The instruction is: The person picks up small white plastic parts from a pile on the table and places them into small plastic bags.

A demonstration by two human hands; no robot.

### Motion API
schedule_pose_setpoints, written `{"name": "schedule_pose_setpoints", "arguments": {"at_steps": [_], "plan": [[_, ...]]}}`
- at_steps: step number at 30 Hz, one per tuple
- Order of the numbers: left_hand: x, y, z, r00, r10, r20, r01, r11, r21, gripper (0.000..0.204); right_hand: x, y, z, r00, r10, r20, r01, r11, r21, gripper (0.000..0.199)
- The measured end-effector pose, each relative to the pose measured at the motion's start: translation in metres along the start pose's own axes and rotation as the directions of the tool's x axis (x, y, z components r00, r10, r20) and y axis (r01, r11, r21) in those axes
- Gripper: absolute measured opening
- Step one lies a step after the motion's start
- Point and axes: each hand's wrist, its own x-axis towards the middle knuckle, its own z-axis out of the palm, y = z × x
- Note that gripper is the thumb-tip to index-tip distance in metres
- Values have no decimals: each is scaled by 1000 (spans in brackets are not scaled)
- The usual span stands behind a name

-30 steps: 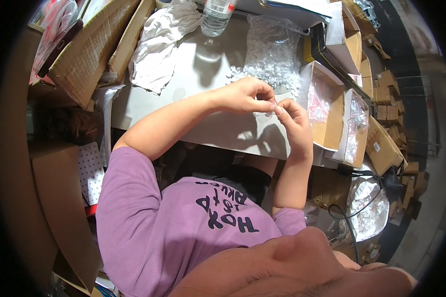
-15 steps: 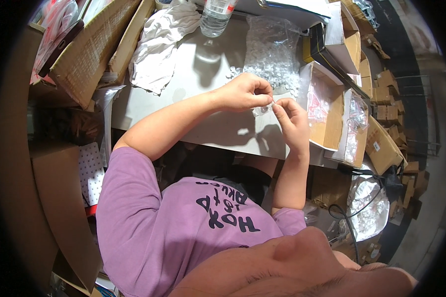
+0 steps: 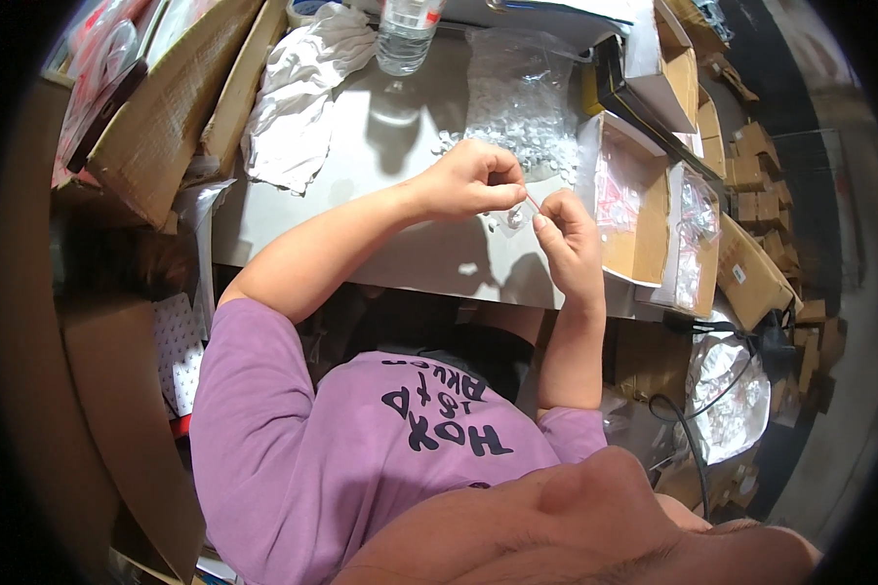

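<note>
Between my hands, over the near part of the table, is a small clear zip bag (image 3: 514, 217) with a thin pinkish-red strip along its top edge. Small pale pieces show through the plastic, too small to name. My left hand (image 3: 470, 181) pinches one end of the strip between thumb and forefinger. At the other end, my right hand (image 3: 568, 242) has its thumb and fingertips pressed together on the edge. Just beyond the hands, small white pieces (image 3: 532, 146) lie heaped at the mouth of a large clear plastic bag (image 3: 520, 83).
Right of my hands stand open cardboard boxes, one holding red-edged clear bags (image 3: 617, 190). A water bottle (image 3: 406, 37) and a crumpled white cloth (image 3: 300, 102) are at the back. Tall cardboard boxes (image 3: 171, 107) line the left side. A black cable (image 3: 691, 439) hangs at the right.
My hands have drawn slightly apart, and the reddish strip of the bag now shows stretched between them. The whole view has shifted a little.
</note>
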Motion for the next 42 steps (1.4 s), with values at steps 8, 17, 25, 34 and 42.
{"name": "schedule_pose_setpoints", "arguments": {"at_steps": [8, 17, 25, 34, 42], "plan": [[-2, -6, -5, 999, -41, 8, 42, 991, -124, 15, -23, -9, -76, 837, 4, -548, -49, 997, -66, 11], [-1, -10, -3, 997, 12, 78, -10, 1000, -20, 17, -13, 26, -126, 898, 215, -384, -398, 767, -502, 28], [0, -11, -4, 994, -17, 108, 12, 999, 40, 25, 7, 55, -122, 905, 425, -7, -289, 604, -743, 23], [0, -9, -5, 992, -41, 116, 34, 997, 65, 27, 6, 53, -122, 855, 515, 62, -262, 532, -805, 17], [1, -4, -7, 992, -122, 8, 122, 992, 32, 30, 4, -9, -80, 979, 23, -201, -128, 839, -529, 16]]}}
